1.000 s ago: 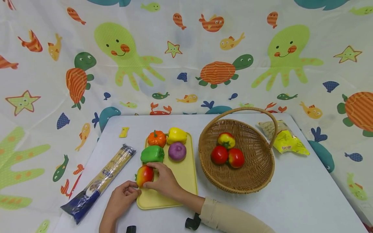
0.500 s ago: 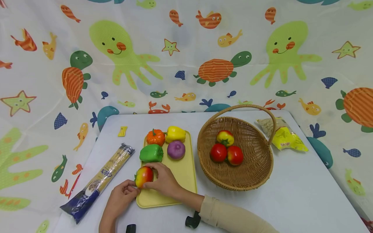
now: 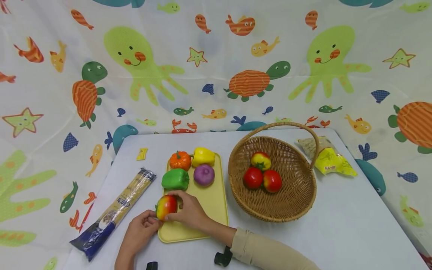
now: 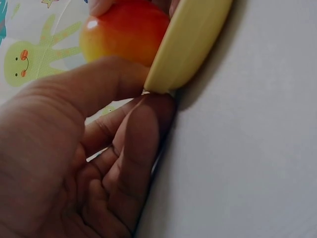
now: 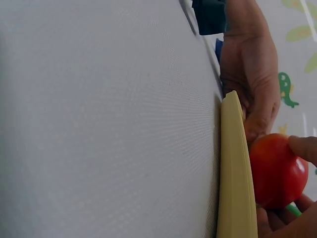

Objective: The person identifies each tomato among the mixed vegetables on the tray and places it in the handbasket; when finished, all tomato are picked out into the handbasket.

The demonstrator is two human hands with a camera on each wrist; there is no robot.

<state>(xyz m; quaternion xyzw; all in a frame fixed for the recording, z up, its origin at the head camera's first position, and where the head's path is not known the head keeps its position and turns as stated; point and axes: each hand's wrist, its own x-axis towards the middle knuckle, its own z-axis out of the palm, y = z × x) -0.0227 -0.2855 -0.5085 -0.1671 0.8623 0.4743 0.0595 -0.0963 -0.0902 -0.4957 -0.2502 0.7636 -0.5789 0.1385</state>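
Observation:
In the head view my right hand [image 3: 190, 210] grips a red-and-yellow toy fruit [image 3: 167, 207] with green leaves at its stem end. The fruit is at the near left corner of a yellow tray [image 3: 210, 210]. My left hand [image 3: 140, 229] pinches the tray's left edge; the left wrist view shows its thumb [image 4: 106, 79] at the rim beside the fruit and its fingertips at the underside. Farther up the tray lie a green bell pepper [image 3: 176, 179], a purple onion [image 3: 204, 175], an orange pumpkin [image 3: 180, 161] and a yellow bell pepper [image 3: 203, 156].
Right of the tray stands a wicker basket [image 3: 293, 202] with an arched handle, holding three red or red-and-yellow fruits [image 3: 253, 178]. A yellow bag [image 3: 332, 161] lies behind it. A long pasta packet [image 3: 114, 213] lies at left, with a small yellow packet [image 3: 142, 153] beyond.
The head view has shifted slightly. Both hands, the fruit and the tray keep nearly the same places relative to each other.

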